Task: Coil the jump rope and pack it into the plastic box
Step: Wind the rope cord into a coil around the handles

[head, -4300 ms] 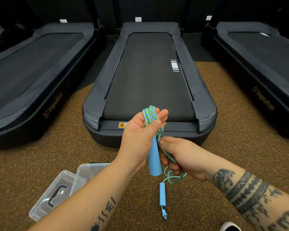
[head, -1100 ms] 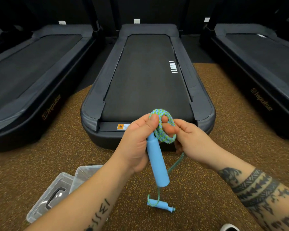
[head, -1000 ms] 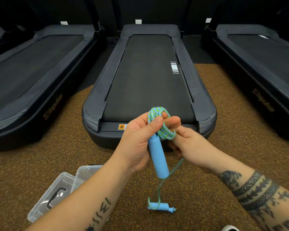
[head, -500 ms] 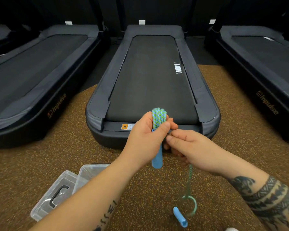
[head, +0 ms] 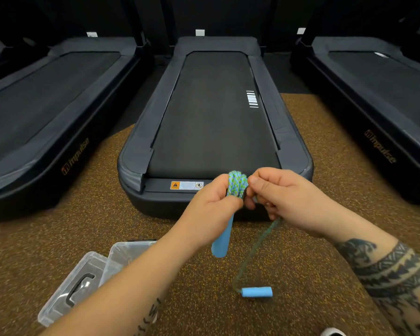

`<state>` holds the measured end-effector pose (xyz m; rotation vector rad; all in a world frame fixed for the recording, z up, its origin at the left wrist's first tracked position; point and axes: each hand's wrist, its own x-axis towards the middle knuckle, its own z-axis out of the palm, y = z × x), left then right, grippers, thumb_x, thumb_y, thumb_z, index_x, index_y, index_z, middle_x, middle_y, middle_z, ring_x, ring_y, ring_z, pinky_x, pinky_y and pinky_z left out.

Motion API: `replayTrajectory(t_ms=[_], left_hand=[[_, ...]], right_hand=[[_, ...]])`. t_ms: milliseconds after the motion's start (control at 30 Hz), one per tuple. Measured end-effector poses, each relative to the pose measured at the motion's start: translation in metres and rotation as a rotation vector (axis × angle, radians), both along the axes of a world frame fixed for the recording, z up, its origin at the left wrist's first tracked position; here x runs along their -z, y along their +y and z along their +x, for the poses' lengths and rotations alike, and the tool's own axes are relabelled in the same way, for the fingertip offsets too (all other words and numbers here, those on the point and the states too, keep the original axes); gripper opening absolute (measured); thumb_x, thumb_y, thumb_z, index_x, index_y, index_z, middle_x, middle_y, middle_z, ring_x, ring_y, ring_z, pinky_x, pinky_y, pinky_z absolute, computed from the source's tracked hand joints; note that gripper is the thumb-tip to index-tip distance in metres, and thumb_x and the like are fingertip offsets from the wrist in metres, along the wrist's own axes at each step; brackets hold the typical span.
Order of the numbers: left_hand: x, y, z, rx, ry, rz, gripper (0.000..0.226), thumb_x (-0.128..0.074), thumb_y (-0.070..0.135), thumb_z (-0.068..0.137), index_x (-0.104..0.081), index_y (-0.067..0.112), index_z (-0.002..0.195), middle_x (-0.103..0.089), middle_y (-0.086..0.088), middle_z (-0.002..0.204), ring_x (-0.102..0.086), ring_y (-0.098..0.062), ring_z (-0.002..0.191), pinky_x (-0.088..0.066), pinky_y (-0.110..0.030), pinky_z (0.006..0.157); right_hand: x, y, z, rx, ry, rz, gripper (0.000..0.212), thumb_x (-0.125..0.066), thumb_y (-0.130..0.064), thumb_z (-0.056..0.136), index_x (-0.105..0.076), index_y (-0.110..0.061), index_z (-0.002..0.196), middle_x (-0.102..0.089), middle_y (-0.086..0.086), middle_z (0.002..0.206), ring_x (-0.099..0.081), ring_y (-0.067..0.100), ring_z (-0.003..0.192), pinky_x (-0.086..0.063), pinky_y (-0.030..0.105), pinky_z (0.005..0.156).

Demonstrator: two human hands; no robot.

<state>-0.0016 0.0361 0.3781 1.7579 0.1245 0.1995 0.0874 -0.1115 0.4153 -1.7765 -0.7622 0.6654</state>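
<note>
My left hand grips a blue foam handle of the jump rope, with a bundle of green-and-blue rope coils sticking up above its fingers. My right hand pinches the rope right beside the coils. From it a loose strand hangs down to the second blue handle, which lies sideways just above the floor. The clear plastic box sits on the floor at lower left, partly hidden by my left forearm.
The box's clear lid with a black handle lies beside the box. A dark treadmill stands straight ahead, with one more on each side. Brown speckled gym flooring spreads around me. A shoe tip shows at the bottom edge.
My right hand has come up from below the coils to beside them, adding rope to the bundle. The hanging strand is shorter and the free handle has swung sideways.
</note>
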Motion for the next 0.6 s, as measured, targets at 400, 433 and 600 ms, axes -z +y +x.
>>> replayTrajectory(t_ms=[400, 433, 600], left_hand=[[0.001, -0.007, 0.0, 0.087, 0.0, -0.137, 0.033, -0.058, 0.038, 0.089, -0.061, 0.006, 0.097, -0.062, -0.003, 0.067, -0.065, -0.015, 0.075, -0.051, -0.041, 0.077], [-0.001, -0.008, -0.001, 0.094, -0.001, -0.205, 0.025, -0.056, 0.033, 0.09, -0.061, 0.008, 0.093, -0.058, 0.002, 0.062, -0.066, -0.015, 0.075, -0.05, -0.033, 0.076], [-0.006, -0.011, -0.004, 0.101, -0.058, -0.483, 0.016, -0.049, 0.023, 0.092, -0.054, 0.011, 0.083, -0.046, 0.005, 0.053, -0.064, -0.017, 0.067, -0.051, -0.023, 0.073]], right_hand=[[0.003, -0.003, 0.009, 0.096, -0.273, 0.033, 0.024, -0.064, -0.037, 0.092, -0.061, -0.019, 0.076, -0.054, -0.012, 0.054, -0.045, 0.001, 0.05, -0.039, 0.023, 0.054], [0.005, -0.002, 0.01, 0.11, -0.278, 0.047, 0.024, -0.064, -0.039, 0.091, -0.061, -0.019, 0.078, -0.054, -0.013, 0.056, -0.045, 0.002, 0.052, -0.039, 0.025, 0.055], [0.014, 0.005, 0.006, 0.143, -0.106, 0.135, 0.03, -0.056, -0.048, 0.091, -0.062, -0.019, 0.086, -0.054, 0.0, 0.062, -0.044, 0.014, 0.055, -0.037, 0.031, 0.052]])
